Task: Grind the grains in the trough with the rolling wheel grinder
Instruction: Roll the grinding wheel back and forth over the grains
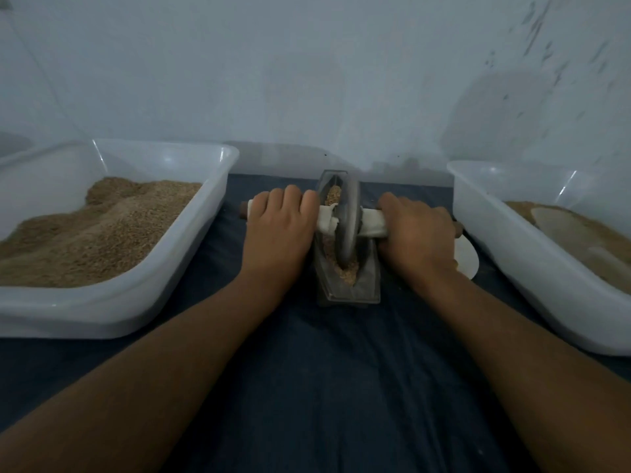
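A narrow grey metal trough (367,285) stands lengthwise on the dark blue cloth, with tan crushed grains (348,272) inside it. A grey grinding wheel (349,220) stands upright in the trough. Its axle handle (372,224) is wrapped in white cloth and runs left to right. My left hand (278,230) grips the handle left of the wheel. My right hand (415,233) grips it on the right side. The brown handle ends poke out past both hands.
A large white plastic tub (191,254) with a heap of tan grain sits at the left. Another white tub (512,247) at the right holds grain and a pale scoop (560,227). A white round object (466,259) lies behind my right hand. A pale wall is close behind.
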Tool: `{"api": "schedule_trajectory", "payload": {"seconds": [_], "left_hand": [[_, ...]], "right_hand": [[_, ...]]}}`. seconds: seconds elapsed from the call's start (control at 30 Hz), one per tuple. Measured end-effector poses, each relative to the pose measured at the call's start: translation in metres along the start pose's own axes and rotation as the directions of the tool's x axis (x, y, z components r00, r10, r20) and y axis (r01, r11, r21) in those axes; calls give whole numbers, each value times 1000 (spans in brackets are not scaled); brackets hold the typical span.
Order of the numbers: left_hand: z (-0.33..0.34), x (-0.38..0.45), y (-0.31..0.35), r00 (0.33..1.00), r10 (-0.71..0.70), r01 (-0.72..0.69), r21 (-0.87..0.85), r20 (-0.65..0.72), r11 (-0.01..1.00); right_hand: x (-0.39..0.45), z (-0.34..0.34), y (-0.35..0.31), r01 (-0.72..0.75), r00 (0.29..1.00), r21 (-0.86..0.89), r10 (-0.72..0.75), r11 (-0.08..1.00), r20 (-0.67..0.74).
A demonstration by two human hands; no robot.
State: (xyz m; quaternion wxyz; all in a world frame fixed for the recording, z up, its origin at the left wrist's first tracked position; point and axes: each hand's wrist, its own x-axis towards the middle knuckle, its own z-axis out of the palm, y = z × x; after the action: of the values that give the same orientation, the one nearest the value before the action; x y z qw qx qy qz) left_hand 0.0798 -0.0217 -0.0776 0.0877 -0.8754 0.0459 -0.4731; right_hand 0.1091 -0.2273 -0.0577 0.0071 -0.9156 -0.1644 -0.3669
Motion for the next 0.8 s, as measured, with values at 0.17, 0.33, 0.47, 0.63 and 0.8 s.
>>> {"api": "schedule_trajectory", "payload": {"seconds": [0.17, 0.33, 0.47, 0.63, 0.8], "left_hand": [[14, 9, -5, 1000, -2, 2, -4, -11, 1000], [26, 30, -6, 999, 24, -26, 31, 48, 999], [39, 41, -9, 990, 8, -10, 14, 139, 1000], [48, 59, -13, 978, 13, -15, 10, 207, 1000], [48, 59, -12, 980, 11, -16, 25, 198, 1000]], "right_hand": [[24, 12, 6, 26, 996, -81, -19, 996, 90], [47, 26, 18, 7, 961, -34, 3, 999, 276], [71, 29, 23, 36, 909, -18, -25, 999, 417], [98, 32, 26, 65, 805, 8, -57, 998, 590], [101, 34, 27, 52, 788, 23, -56, 998, 613]]}}
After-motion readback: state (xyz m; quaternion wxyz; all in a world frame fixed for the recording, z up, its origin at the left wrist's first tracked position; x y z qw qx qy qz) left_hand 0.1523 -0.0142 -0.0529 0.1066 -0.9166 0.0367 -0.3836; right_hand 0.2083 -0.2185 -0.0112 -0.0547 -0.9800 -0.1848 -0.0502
